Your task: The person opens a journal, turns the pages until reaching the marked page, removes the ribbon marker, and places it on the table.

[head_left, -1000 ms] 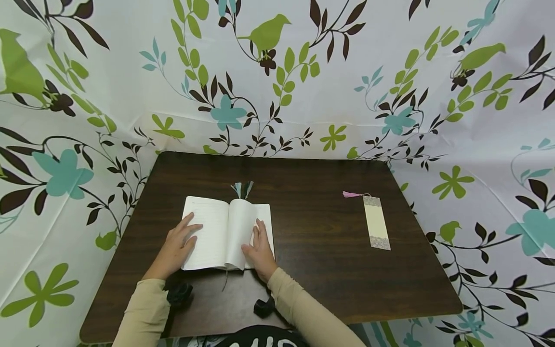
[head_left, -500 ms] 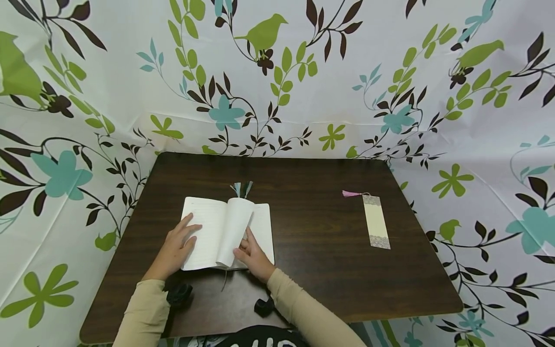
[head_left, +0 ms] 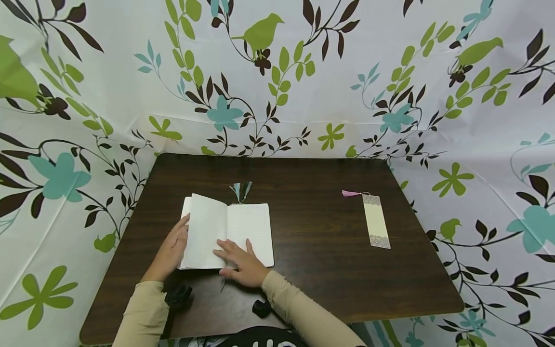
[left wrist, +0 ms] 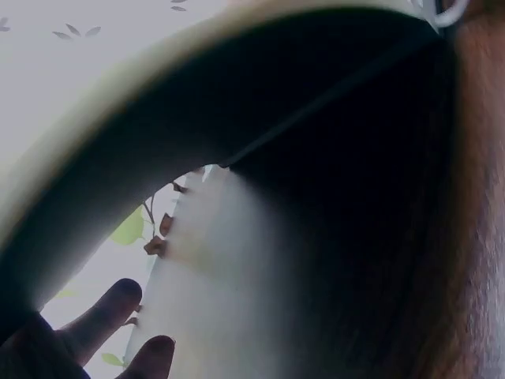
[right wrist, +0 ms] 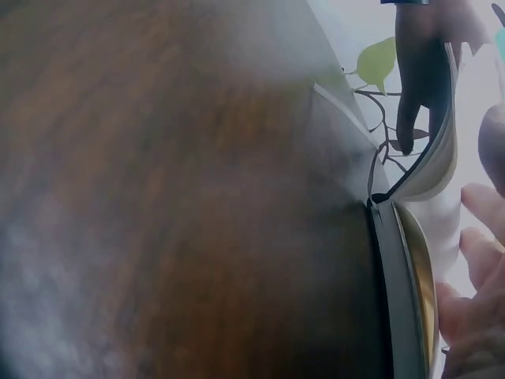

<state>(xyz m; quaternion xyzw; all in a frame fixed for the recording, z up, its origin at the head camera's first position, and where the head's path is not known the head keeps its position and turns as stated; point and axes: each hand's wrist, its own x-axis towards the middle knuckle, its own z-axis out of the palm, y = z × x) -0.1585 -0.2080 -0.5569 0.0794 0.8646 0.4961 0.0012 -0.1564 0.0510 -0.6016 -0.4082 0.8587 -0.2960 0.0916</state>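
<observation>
An open notebook [head_left: 249, 219] with white lined pages lies on the brown table, left of the middle. My left hand [head_left: 171, 248] is at its left edge; the turned pages hide part of the fingers. In the right wrist view the left hand [right wrist: 424, 71] holds the raised, curved left side at its edge. My right hand [head_left: 243, 262] rests across the lower middle of the notebook, near the spine, fingers spread. Its fingertips [right wrist: 473, 237] show against the pages in the right wrist view. Two tassels [head_left: 241, 191] stick out above the spine. Dark shapes fill much of the left wrist view.
A cream bookmark [head_left: 376, 221] with patterned ends and a pink tassel [head_left: 350, 193] lies on the right of the table [head_left: 321, 270]. Behind and around it hangs a white cloth [head_left: 303, 111] printed with leaves and birds. A thin ribbon [head_left: 223, 285] hangs from the notebook's lower edge.
My right hand has turned the curled pages leftward and now lies flat near the spine. The right page is uncovered. My left hand's fingers have gone from lying on the page to its edge.
</observation>
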